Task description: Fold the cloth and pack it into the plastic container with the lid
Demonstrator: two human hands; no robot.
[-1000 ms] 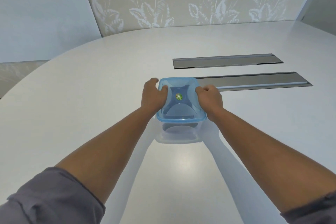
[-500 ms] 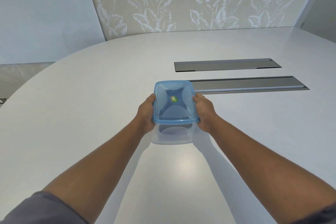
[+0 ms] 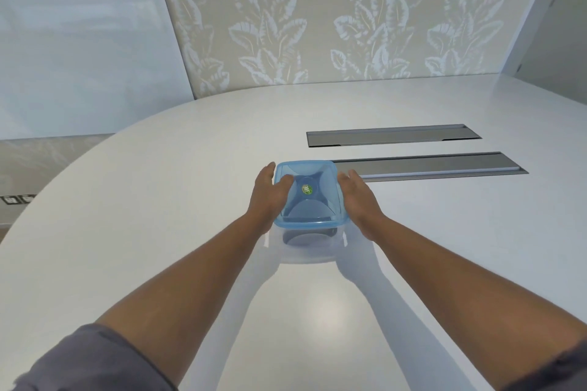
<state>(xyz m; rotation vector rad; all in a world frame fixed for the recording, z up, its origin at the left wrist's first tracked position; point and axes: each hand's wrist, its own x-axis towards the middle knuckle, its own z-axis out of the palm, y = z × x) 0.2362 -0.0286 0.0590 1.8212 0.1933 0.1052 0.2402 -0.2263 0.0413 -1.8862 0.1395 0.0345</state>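
The clear plastic container stands on the white table with its translucent blue lid on top; a green sticker marks the lid's middle. The dark blue cloth shows through the lid and the near wall. My left hand lies against the container's left side, fingers stretched forward, thumb resting on the lid. My right hand lies flat along the right side, fingers straight and not curled around it.
Two long grey metal cable hatches are set into the tabletop, one right behind the container and one farther back. A leaf-patterned wall rises beyond the table's far edge. The table's curved edge runs along the left.
Both hands gripped the container's sides half a second ago; now their fingers have straightened out along it. The container has shifted slightly away from me.
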